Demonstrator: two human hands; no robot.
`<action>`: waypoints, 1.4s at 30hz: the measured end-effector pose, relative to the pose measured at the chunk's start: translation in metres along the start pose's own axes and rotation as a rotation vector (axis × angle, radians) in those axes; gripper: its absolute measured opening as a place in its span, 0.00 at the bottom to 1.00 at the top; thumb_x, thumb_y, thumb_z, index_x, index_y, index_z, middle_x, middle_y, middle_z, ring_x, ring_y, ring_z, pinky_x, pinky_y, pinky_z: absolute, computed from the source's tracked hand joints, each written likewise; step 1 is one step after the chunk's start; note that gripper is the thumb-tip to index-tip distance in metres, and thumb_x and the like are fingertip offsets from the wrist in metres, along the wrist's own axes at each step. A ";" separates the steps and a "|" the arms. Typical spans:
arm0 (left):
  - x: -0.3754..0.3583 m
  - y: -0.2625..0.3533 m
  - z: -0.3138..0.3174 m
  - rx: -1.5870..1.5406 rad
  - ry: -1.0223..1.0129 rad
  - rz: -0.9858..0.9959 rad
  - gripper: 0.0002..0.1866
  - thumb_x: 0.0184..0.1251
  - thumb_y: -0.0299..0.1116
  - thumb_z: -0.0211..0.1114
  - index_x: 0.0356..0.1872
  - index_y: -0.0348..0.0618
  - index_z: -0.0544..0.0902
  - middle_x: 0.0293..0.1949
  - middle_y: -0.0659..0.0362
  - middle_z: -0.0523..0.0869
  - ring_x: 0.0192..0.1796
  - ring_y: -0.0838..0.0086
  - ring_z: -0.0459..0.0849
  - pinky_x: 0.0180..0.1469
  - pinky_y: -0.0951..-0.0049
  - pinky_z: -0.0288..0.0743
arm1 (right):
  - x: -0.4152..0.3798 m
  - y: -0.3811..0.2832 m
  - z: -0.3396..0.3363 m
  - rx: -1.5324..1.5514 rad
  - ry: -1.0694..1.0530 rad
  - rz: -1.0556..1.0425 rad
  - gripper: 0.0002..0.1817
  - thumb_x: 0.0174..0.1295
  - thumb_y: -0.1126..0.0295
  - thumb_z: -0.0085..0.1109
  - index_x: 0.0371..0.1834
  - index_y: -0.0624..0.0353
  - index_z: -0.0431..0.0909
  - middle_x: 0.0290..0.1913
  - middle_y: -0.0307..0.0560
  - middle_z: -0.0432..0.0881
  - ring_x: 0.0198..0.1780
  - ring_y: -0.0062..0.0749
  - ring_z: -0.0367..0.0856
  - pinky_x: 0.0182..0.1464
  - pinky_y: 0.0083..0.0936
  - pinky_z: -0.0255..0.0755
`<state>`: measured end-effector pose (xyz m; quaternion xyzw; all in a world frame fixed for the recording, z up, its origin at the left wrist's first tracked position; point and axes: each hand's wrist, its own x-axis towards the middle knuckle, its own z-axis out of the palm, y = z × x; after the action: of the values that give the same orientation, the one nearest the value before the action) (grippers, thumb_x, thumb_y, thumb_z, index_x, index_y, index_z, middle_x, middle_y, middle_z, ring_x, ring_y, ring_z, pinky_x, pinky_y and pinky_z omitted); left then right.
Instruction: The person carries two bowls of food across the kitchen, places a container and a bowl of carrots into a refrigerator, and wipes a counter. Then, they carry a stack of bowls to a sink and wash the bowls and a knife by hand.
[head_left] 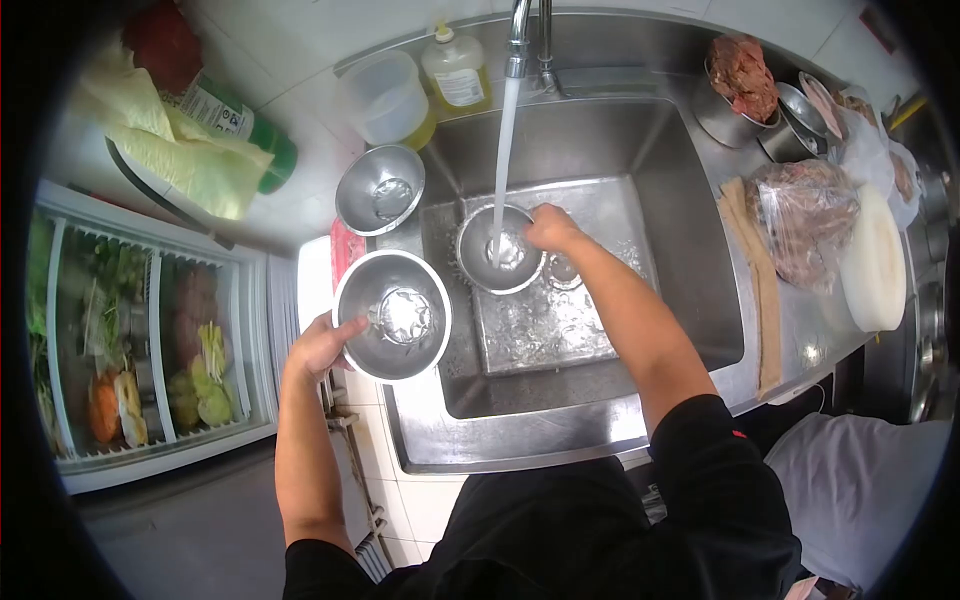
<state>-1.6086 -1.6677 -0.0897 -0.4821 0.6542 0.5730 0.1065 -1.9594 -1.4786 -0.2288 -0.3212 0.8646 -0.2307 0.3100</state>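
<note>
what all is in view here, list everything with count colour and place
steel bowls: 3, silver; one held at the sink's left edge, one under the water stream, one on the counter behind
sink: 1, steel, centre
tap: 1, silver, top centre, water running
soap bottle: 1, yellow, left of the tap
plastic tub: 1, clear, beside the soap bottle
yellow cloth: 1, top left counter
green bottle: 1, partly under the cloth
meat bowl: 1, steel with red meat, top right
bagged meat: 1, clear bag, right counter
white board: 1, round, far right
display fridge: 1, white, left
left hand: grips the nearest bowl's rim
right hand: on the bowl under the stream
</note>
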 end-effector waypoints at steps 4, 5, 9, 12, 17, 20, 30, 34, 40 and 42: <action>-0.001 -0.006 -0.002 -0.024 -0.022 0.003 0.29 0.63 0.43 0.68 0.59 0.32 0.74 0.43 0.51 0.86 0.36 0.69 0.88 0.27 0.72 0.84 | 0.004 0.013 0.001 0.109 -0.208 0.137 0.16 0.56 0.70 0.54 0.38 0.74 0.82 0.32 0.62 0.86 0.33 0.46 0.88 0.34 0.36 0.82; -0.001 -0.007 -0.002 -0.027 -0.023 0.001 0.29 0.63 0.42 0.68 0.59 0.32 0.74 0.43 0.51 0.86 0.36 0.69 0.88 0.27 0.72 0.84 | 0.004 0.014 0.003 0.109 -0.228 0.144 0.16 0.56 0.70 0.54 0.38 0.75 0.82 0.32 0.62 0.86 0.33 0.46 0.88 0.36 0.36 0.82; 0.001 -0.009 -0.001 -0.042 -0.022 0.019 0.30 0.63 0.43 0.69 0.59 0.31 0.74 0.43 0.50 0.86 0.37 0.68 0.88 0.28 0.72 0.84 | 0.003 0.014 -0.004 -0.063 -0.216 0.031 0.16 0.55 0.71 0.54 0.39 0.75 0.82 0.32 0.62 0.86 0.34 0.46 0.88 0.39 0.36 0.81; 0.002 -0.011 -0.001 -0.044 -0.019 0.029 0.30 0.63 0.43 0.69 0.59 0.31 0.74 0.43 0.50 0.86 0.37 0.68 0.88 0.28 0.72 0.84 | 0.005 0.016 -0.005 -0.140 -0.145 -0.060 0.16 0.55 0.70 0.54 0.42 0.72 0.82 0.35 0.63 0.86 0.35 0.47 0.87 0.40 0.35 0.81; -0.015 0.000 -0.002 -0.079 0.046 0.088 0.30 0.63 0.45 0.71 0.59 0.35 0.76 0.46 0.53 0.85 0.41 0.71 0.85 0.33 0.72 0.82 | 0.002 0.017 0.003 0.087 -0.135 -0.052 0.18 0.58 0.68 0.57 0.48 0.68 0.82 0.39 0.62 0.86 0.38 0.47 0.87 0.42 0.36 0.79; -0.002 -0.010 -0.024 0.397 0.569 0.459 0.30 0.61 0.46 0.73 0.58 0.35 0.78 0.46 0.55 0.85 0.42 0.72 0.83 0.36 0.74 0.78 | -0.003 0.014 -0.001 0.259 -0.124 -0.029 0.20 0.62 0.66 0.58 0.52 0.68 0.80 0.42 0.60 0.85 0.43 0.44 0.86 0.47 0.35 0.78; 0.025 0.177 0.109 0.953 0.367 0.542 0.29 0.69 0.47 0.62 0.61 0.32 0.74 0.42 0.44 0.86 0.41 0.61 0.90 0.39 0.66 0.84 | -0.028 -0.021 -0.024 0.639 -0.009 -0.130 0.27 0.64 0.66 0.61 0.63 0.72 0.70 0.51 0.60 0.83 0.50 0.44 0.83 0.54 0.34 0.75; 0.055 0.190 0.138 0.395 -0.059 0.209 0.22 0.70 0.38 0.56 0.58 0.33 0.74 0.40 0.45 0.85 0.28 0.65 0.88 0.25 0.68 0.83 | -0.026 -0.032 -0.022 0.379 0.281 -0.064 0.37 0.61 0.62 0.63 0.70 0.71 0.62 0.62 0.69 0.74 0.63 0.55 0.75 0.65 0.41 0.68; 0.083 0.177 0.165 0.194 0.021 0.379 0.19 0.68 0.33 0.53 0.57 0.35 0.74 0.36 0.50 0.84 0.27 0.65 0.85 0.20 0.68 0.80 | -0.026 -0.056 0.004 -0.094 0.418 -0.481 0.47 0.64 0.50 0.52 0.77 0.68 0.44 0.78 0.68 0.44 0.79 0.65 0.40 0.78 0.47 0.43; 0.099 0.181 0.157 0.390 0.089 0.452 0.24 0.68 0.38 0.52 0.62 0.36 0.74 0.41 0.45 0.85 0.33 0.61 0.88 0.28 0.64 0.82 | -0.049 -0.056 -0.021 0.221 0.137 -0.644 0.44 0.66 0.49 0.49 0.76 0.67 0.48 0.78 0.67 0.46 0.78 0.61 0.46 0.78 0.44 0.46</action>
<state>-1.8607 -1.6062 -0.0915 -0.3191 0.8466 0.4242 0.0379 -1.9208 -1.4787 -0.1612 -0.5258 0.7074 -0.4301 0.1952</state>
